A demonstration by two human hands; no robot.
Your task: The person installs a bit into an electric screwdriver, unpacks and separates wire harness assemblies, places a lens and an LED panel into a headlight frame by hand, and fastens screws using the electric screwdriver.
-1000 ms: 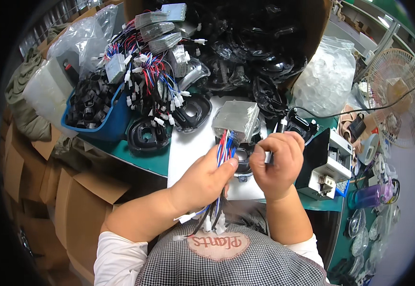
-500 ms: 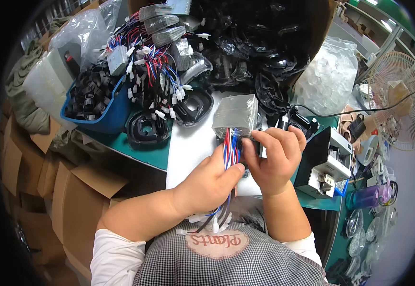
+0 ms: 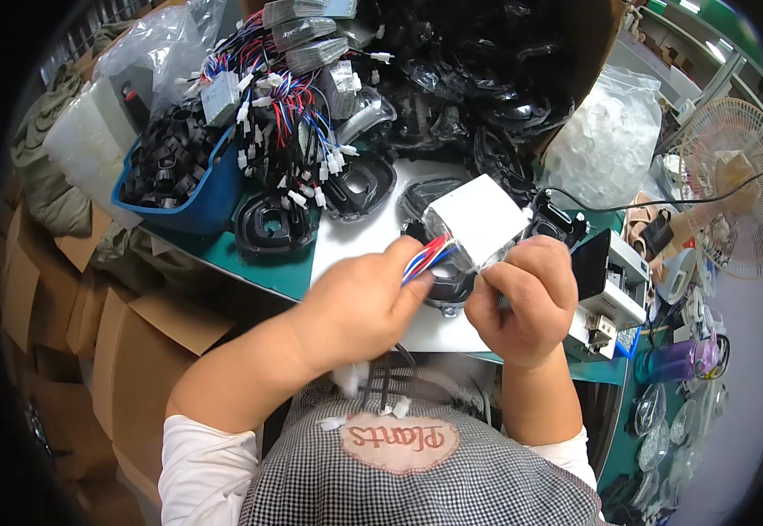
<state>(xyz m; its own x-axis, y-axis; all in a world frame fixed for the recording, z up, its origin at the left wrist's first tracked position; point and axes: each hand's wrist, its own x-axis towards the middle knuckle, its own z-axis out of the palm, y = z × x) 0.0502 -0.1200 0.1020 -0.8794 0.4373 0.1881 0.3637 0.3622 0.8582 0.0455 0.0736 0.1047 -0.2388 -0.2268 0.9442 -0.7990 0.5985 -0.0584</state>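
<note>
Gripping wires (image 3: 425, 259), the left hand (image 3: 355, 302) is angling rightward; the right hand (image 3: 526, 298) is curling closed at the pack's (image 3: 484, 215) lower corner, anything pinched unclear; bare white sheet (image 3: 346, 235) is showing above the left hand.

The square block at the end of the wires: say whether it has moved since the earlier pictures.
Yes. The block has moved to the right, farther from the blue bin, and has turned at an angle.
</note>
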